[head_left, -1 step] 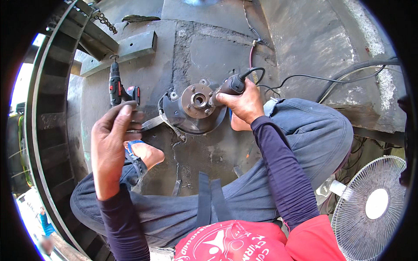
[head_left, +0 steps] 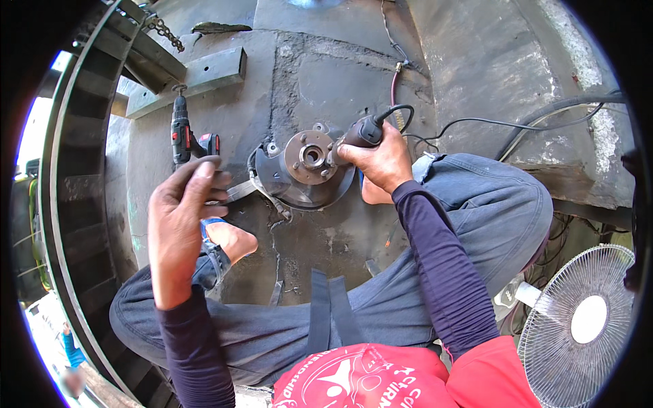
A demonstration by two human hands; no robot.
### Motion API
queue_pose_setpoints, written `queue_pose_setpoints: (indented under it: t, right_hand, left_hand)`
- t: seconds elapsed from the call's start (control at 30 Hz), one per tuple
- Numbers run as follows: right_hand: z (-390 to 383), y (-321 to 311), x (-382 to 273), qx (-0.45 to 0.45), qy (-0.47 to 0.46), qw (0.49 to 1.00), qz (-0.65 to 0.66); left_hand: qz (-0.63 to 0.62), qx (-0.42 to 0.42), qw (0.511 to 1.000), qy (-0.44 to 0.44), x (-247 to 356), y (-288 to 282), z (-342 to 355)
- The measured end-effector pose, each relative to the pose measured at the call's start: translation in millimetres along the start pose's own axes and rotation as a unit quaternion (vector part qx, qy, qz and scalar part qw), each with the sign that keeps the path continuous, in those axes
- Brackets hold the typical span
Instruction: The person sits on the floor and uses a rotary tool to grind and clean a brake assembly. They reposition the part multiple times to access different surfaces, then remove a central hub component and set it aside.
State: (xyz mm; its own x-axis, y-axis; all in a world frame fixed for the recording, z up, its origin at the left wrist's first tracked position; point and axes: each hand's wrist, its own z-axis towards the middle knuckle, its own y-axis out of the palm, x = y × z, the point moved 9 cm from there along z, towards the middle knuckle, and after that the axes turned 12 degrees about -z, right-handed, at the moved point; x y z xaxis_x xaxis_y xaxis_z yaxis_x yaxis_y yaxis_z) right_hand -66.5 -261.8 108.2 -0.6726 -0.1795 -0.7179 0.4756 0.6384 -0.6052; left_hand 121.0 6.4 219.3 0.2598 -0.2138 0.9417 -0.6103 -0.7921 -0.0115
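Observation:
My right hand (head_left: 383, 158) is wrapped round a dark corded angle grinder (head_left: 362, 133). The tool's front end meets the right side of a wheel hub (head_left: 300, 161), whose round flange carries several studs. Behind the flange is a dark brake dust shield (head_left: 309, 197), with the whole piece lying flat on the ground. My left hand (head_left: 178, 217) is raised to the left of the hub, its fingers loosely curled and apart, with nothing visible in them. Just beyond it in the picture is a black and red cordless drill (head_left: 181, 132) with a disc attachment at its tip.
A metal beam (head_left: 204, 73) lies beyond the drill. Curved steel framing (head_left: 75, 204) rises at the left. A black cable (head_left: 476, 121) runs right from the grinder, near a red hose (head_left: 394, 88). At lower right stands a white fan (head_left: 571, 326). My bent legs flank the hub.
My left hand has shifted slightly to the right. My right hand and the grinder stay at the hub, almost unmoved.

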Motion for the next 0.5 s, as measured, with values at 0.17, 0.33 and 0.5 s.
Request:
queue_pose_setpoints:
  t: [0.17,0.33,0.5]
  right_hand:
    - [3.7,13.4,-16.1,-0.01,-0.017,0.999,-0.037]
    - [15.6,17.9,-27.7,0.009,-0.047,0.992,-0.113]
    - [17.7,13.9,-28.5,0.01,-0.042,0.993,-0.108]
  left_hand:
    - [0.15,-0.043,0.986,0.062,-40.5,41.9,43.9]
    - [0.217,-0.188,0.953,0.094,-87.8,127.3,79.9]
    - [0.19,-0.226,0.949,0.112,-107.4,168.4,89.5]
